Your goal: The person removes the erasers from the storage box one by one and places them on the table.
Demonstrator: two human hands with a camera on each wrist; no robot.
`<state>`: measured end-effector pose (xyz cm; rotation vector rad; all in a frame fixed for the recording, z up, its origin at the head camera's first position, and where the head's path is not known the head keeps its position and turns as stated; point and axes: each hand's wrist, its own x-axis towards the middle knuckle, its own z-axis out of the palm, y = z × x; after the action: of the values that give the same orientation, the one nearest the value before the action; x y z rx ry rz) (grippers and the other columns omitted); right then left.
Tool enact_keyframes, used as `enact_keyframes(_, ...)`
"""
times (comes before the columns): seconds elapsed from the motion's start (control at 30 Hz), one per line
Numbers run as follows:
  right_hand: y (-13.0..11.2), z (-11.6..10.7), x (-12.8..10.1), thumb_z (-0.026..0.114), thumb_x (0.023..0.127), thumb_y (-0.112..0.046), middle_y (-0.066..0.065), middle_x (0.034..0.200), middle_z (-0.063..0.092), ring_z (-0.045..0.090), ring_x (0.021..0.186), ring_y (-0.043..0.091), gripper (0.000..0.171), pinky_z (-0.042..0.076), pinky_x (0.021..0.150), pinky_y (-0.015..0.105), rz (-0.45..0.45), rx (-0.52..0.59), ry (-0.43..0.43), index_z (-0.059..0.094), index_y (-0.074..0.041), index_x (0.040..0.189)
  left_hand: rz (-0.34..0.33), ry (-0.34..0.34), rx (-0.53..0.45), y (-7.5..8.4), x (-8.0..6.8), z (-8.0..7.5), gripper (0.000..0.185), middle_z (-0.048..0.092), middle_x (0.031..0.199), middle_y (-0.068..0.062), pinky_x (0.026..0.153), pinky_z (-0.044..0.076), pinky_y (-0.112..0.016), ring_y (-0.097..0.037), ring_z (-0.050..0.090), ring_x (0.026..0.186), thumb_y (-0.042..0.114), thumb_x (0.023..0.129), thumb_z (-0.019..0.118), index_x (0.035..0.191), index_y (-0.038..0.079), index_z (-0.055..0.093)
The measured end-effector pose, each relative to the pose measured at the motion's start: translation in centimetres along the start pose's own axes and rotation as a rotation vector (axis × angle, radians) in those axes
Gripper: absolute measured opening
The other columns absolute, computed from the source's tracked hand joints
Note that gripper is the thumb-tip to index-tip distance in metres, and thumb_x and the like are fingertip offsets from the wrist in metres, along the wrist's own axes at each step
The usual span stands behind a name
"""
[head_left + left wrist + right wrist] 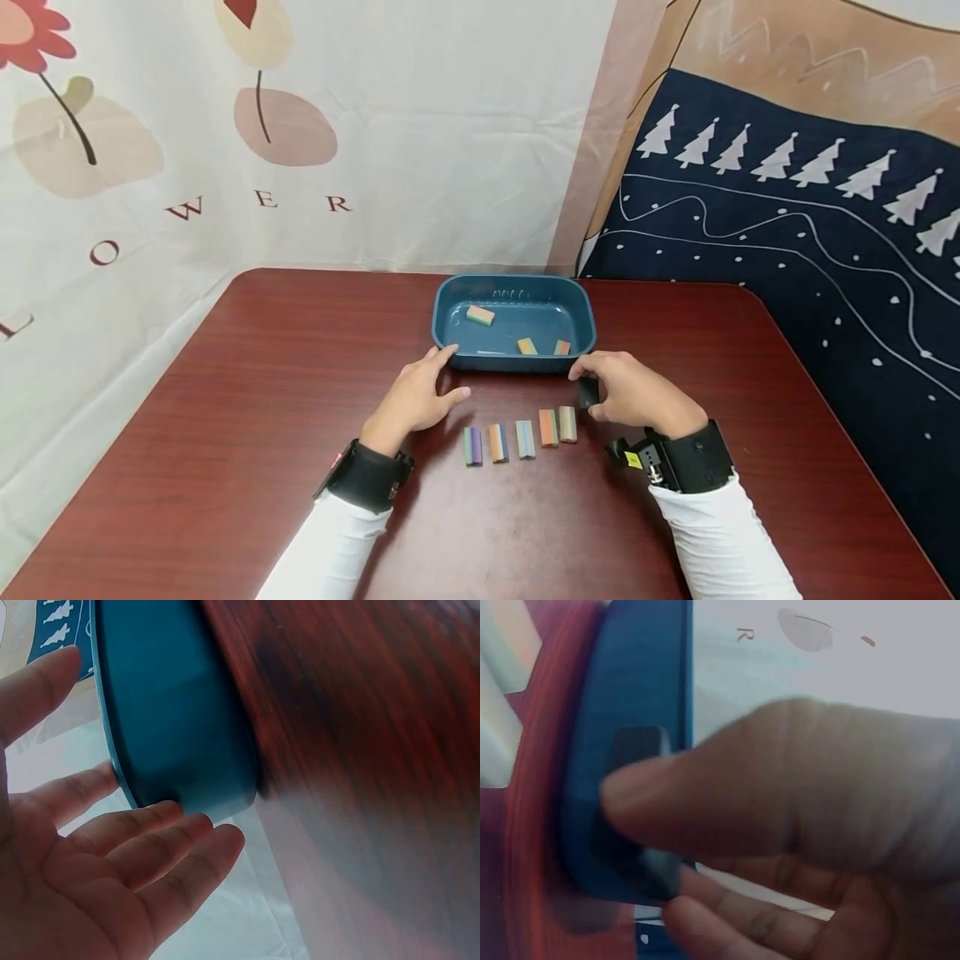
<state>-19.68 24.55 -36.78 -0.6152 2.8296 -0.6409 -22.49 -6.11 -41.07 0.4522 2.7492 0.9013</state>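
My right hand (637, 390) pinches a small dark block (588, 392) between thumb and fingers, just off the front right corner of the blue tray (517, 363). In the right wrist view the thumb lies across this dark block (641, 742), with the tray wall behind it. My left hand (416, 396) has its fingers spread, fingertips touching the tray's front left corner; the left wrist view shows the palm (82, 900) holding nothing. Several two-tone blocks stand in a row before the tray, among them a green-purple one (472, 447) and an orange-green one (548, 427).
Inside the tray lie a pink-green block (480, 315), a yellowish block (527, 346) and an orange block (562, 347). The reddish-brown table (315, 333) meets a white printed curtain (450, 167) behind, and a navy cloth with trees (750, 225) hangs at the right.
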Motion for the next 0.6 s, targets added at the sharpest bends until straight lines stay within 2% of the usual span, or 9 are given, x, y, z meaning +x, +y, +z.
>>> enact_keyframes(0.1,0.0,0.1,0.0,0.079,0.071,0.006,0.009,0.105,0.062,0.056,0.088,0.024,0.043,0.053,0.068,0.031,0.010,-0.002,-0.049,0.065,-0.001,0.111,0.000,0.000,0.000,0.0,0.0,0.0,0.072,0.027,0.155,-0.019,0.106,0.030,-0.059,-0.046,0.029,0.137,0.037,0.093,0.066,0.153,0.016,0.032)
enact_keyframes(0.23,0.3,0.7,0.0,0.080,0.071,0.006,0.010,0.106,0.062,0.056,0.093,0.025,0.043,0.054,0.070,0.033,0.033,0.005,-0.087,0.064,-0.001,0.110,-0.002,-0.001,-0.005,0.0,0.1,0.3,0.072,0.027,0.155,-0.019,0.106,0.031,-0.059,-0.045,0.030,0.137,0.037,0.093,0.066,0.153,0.016,0.032)
enact_keyframes(0.6,0.5,1.7,0.8,0.082,0.066,0.007,0.005,0.097,0.058,0.052,0.086,0.022,0.042,0.049,0.062,0.031,0.067,-0.010,-0.148,0.059,-0.009,0.098,0.007,0.013,-0.001,-0.2,0.1,0.2,0.072,0.028,0.154,-0.020,0.106,0.032,-0.057,-0.045,0.032,0.136,0.035,0.093,0.067,0.153,0.014,0.033)
